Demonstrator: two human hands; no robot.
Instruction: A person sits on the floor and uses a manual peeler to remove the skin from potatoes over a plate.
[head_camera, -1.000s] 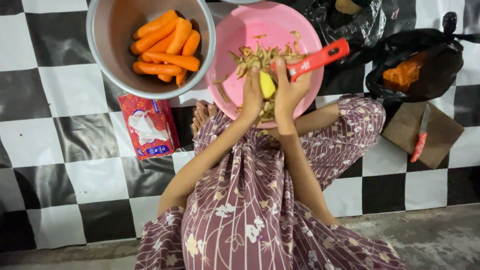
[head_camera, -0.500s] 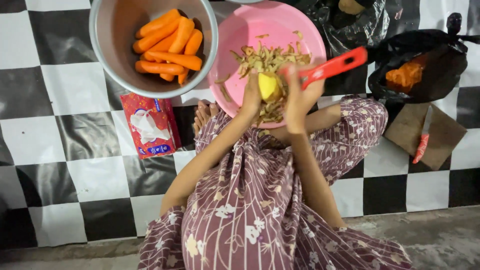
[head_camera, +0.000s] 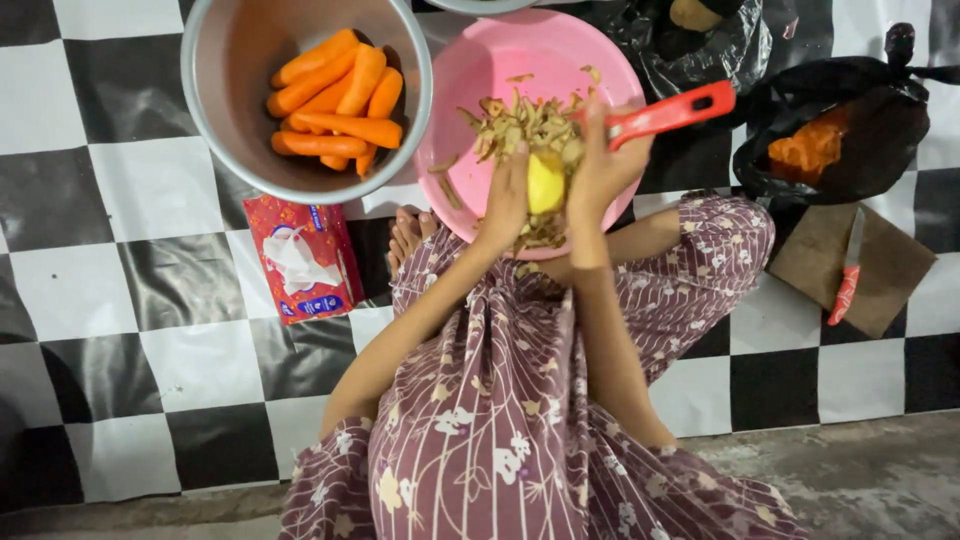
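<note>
My left hand (head_camera: 508, 196) grips a pale yellow peeled potato (head_camera: 545, 184) over a pink basin (head_camera: 470, 80) that holds a heap of brown peelings (head_camera: 520, 128). My right hand (head_camera: 600, 165) is closed on a peeler with a red handle (head_camera: 672, 112), its blade end against the potato. Both forearms reach forward over my patterned purple skirt. The peeler's blade is hidden behind my fingers.
A metal bowl (head_camera: 232, 60) of peeled carrots (head_camera: 335, 100) stands at upper left. A red tissue pack (head_camera: 303, 258) lies below it. At right, a black bag (head_camera: 860, 125) with orange contents, and a red-handled knife (head_camera: 846, 270) on a brown board (head_camera: 885, 270). The floor is black-and-white checked.
The hands have stayed over the pink basin, turning the potato slightly. The peeler's red handle has shifted a little as the right hand moves along the potato.
</note>
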